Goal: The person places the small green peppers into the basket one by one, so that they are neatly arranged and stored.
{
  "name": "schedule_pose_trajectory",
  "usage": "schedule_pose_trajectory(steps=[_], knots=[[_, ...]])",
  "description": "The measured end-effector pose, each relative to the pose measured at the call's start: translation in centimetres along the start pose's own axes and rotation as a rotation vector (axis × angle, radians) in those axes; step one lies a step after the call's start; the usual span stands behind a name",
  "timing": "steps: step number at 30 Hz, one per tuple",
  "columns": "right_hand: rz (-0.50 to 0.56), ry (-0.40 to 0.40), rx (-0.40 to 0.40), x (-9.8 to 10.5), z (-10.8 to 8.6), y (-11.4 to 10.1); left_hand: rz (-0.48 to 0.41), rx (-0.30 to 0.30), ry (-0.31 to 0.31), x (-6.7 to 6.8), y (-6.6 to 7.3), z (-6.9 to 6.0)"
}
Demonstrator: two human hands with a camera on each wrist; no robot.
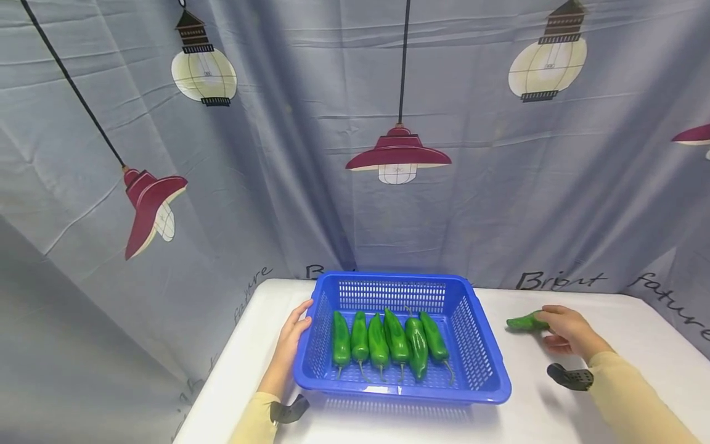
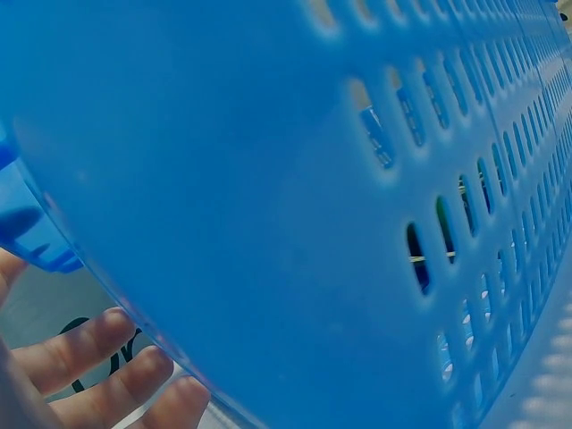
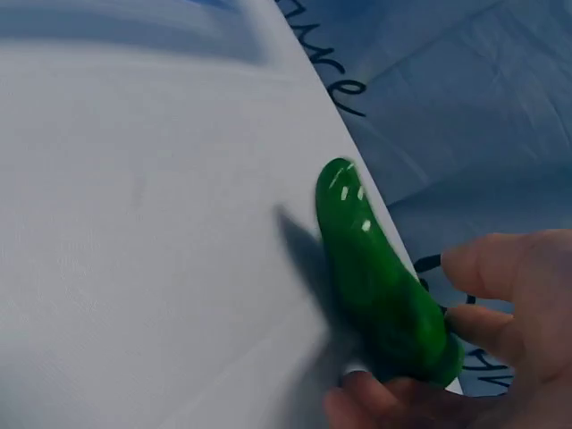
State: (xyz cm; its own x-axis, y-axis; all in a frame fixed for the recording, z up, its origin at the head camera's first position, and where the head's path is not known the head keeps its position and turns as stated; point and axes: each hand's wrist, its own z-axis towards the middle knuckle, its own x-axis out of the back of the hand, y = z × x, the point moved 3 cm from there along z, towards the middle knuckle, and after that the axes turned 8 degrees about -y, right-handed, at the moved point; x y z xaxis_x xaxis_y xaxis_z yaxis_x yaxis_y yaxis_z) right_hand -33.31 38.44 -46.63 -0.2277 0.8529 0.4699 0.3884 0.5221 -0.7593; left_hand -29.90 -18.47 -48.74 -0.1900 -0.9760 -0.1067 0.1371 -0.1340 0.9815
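On the white table stands a blue plastic basket (image 1: 482, 345) with slotted walls. Several long green chili peppers (image 1: 379, 342) lie side by side in it, most with stems toward the near side. My left hand (image 1: 290, 339) touches the basket's left side from outside; in the left wrist view its fingertips (image 2: 147, 366) rest near the basket's edge. Right of the basket, my right hand (image 1: 568, 330) pinches one green chili pepper (image 1: 524, 322) between thumb and fingers. In the right wrist view this pepper (image 3: 366, 259) points away from the hand, its stem end hidden.
The white tabletop (image 1: 532, 394) extends around the basket. A grey-blue curtain (image 1: 288, 203) printed with lamps and lettering hangs behind and beside the table. Black straps (image 1: 570, 376) sit at both wrists.
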Motion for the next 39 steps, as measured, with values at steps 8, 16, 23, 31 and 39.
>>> schedule_pose_trajectory(steps=[8, 16, 23, 31, 39], knots=[[-0.070, 0.034, 0.061, -0.9, 0.6, -0.2, 0.028, -0.009, -0.002, 0.1, -0.1, 0.1], [-0.081, 0.046, 0.094, -1.6, 0.7, -0.1, -0.005, 0.017, -0.001, 0.0, -0.2, 0.1], [-0.051, 0.059, 0.111, -1.7, 0.5, 0.0, 0.010, 0.024, 0.007, 0.1, -0.1, 0.1], [-0.036, 0.048, 0.112, -1.9, 0.5, -0.1, 0.011, 0.023, 0.013, 0.0, -0.1, 0.0], [-0.038, 0.011, 0.168, -1.4, -0.8, -2.1, 0.009, 0.027, 0.020, -0.1, 0.2, -0.1]])
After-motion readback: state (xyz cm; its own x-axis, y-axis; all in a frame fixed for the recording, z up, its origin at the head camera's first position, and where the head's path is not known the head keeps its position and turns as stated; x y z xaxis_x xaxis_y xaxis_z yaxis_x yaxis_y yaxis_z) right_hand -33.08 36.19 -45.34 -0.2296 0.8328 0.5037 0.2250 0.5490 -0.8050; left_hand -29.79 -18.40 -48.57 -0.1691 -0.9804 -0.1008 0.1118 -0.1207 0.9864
